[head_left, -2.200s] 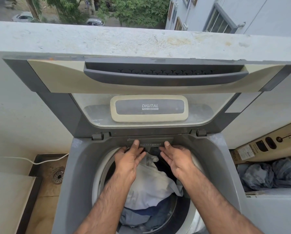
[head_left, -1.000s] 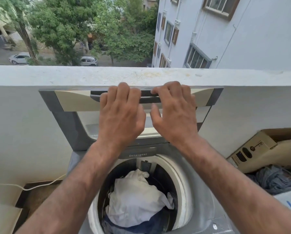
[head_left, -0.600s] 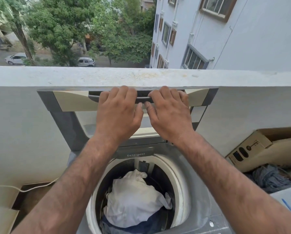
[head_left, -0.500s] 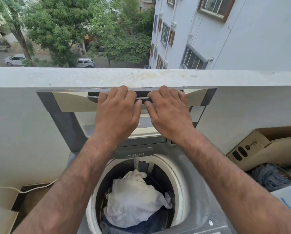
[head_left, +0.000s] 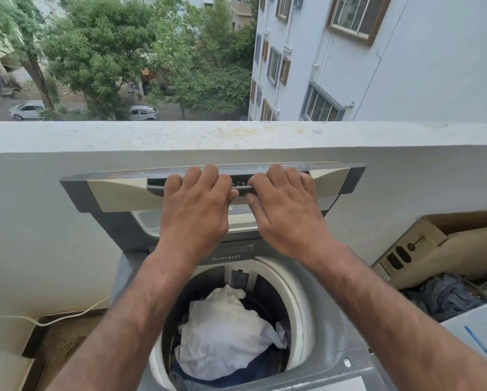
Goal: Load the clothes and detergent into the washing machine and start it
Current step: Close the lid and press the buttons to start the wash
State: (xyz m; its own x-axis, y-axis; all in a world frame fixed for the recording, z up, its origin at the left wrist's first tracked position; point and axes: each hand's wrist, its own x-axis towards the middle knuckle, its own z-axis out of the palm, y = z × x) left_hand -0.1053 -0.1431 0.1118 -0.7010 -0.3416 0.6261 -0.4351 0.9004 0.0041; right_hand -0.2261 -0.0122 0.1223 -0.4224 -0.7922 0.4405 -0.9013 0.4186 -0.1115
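Note:
The grey top-loading washing machine (head_left: 330, 328) stands open below me. Its lid (head_left: 109, 193) is raised against the balcony wall. My left hand (head_left: 197, 210) and my right hand (head_left: 284, 210) lie side by side on the lid, fingers curled over its dark handle (head_left: 154, 189). Inside the drum (head_left: 301, 311) lies a white garment (head_left: 225, 340) on top of dark blue clothes (head_left: 253, 371). The closed drawer labelled Detergent (head_left: 226, 258) sits at the drum's back rim. No detergent container is in view.
The balcony parapet (head_left: 236, 136) runs right behind the lid. A cardboard box (head_left: 423, 255) and a bundle of grey clothes (head_left: 448, 294) lie to the right. A white cable (head_left: 67, 317) trails over the recessed floor drain area at the left.
Both hands left the detergent drawer at the drum's rim and rose to the lid's handle. In the last half second they hold there; the lid's top edge looks tipped slightly toward me.

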